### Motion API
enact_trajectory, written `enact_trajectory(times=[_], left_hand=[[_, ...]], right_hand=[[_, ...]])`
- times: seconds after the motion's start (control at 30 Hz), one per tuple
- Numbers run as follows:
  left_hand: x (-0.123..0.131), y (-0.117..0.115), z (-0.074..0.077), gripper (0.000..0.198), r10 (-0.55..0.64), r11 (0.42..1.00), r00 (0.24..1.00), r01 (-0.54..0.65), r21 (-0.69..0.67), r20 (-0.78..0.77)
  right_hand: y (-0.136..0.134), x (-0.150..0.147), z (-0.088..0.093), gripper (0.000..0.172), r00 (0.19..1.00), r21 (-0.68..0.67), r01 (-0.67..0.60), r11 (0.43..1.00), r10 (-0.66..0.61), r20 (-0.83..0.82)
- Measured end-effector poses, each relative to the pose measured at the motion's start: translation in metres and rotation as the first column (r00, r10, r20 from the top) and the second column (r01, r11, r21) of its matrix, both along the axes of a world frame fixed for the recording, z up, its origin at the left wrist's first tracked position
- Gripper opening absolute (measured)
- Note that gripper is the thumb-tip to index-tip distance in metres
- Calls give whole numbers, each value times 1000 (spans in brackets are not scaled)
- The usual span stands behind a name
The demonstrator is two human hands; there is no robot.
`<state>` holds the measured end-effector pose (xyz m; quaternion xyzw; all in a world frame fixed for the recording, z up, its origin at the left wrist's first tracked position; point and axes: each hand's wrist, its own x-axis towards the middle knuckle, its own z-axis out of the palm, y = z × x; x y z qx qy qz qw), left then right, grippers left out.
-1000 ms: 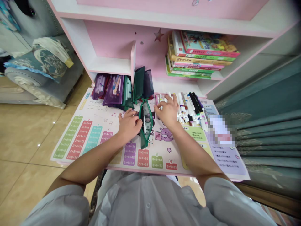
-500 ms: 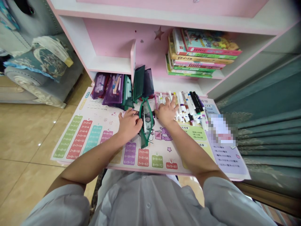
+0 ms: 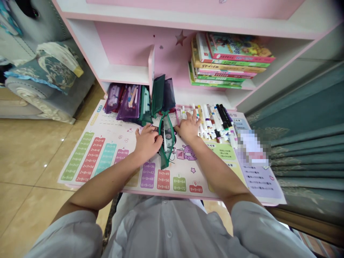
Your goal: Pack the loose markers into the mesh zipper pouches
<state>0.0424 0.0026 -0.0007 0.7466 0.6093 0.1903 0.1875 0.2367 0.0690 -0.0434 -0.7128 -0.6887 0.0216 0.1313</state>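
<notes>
Watching from the room, the head cam shows the left hand (image 3: 147, 142) curled firmly onto a green-zipped mesh pouch (image 3: 168, 143), which lies open on a multiplication-table mat (image 3: 80, 161). Right hand (image 3: 189, 127) is spread open, nothing in it that I can see, just beside a heap of felt-tip markers (image 3: 215, 123). Purple pouches (image 3: 129, 104) sit behind, against a pink shelf (image 3: 123, 73).

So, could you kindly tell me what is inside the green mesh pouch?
The pouch shows a white marker and something black; the left hand hides its other side.
</notes>
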Motion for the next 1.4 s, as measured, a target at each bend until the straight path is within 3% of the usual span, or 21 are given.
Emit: enact_trajectory(times=[0.2,0.33,0.53,0.7,1.17,1.3,1.4], left_hand=[[0,0,2,33,-2,1000,1000,2,-20,-3],[-1,0,1,32,-5,1000,1000,5,-4,-11],[-1,0,1,31,-10,1000,999,10,9,-34],[-2,1,-1,29,-22,1000,1000,22,18,-21],[-1,0,-1,29,-10,1000,1000,10,7,-21],[-2,1,-1,28,-10,1000,1000,10,16,-15],[-1,0,0,28,-6,1000,1000,6,4,-17]], right_hand=[[-14,-5,31,17,988,58,30,998,-20,-153],[-35,-17,55,17,970,118,-21,993,49,-240],[-63,-34,70,17,954,-17,-185,983,175,-243],[-67,-43,70,17,966,-98,-199,975,179,-185],[-59,-50,47,28,971,-238,-223,945,195,-138],[-55,-46,47,24,967,-198,-222,955,189,-173],[-43,-33,45,22,967,-52,-136,989,121,-225]])
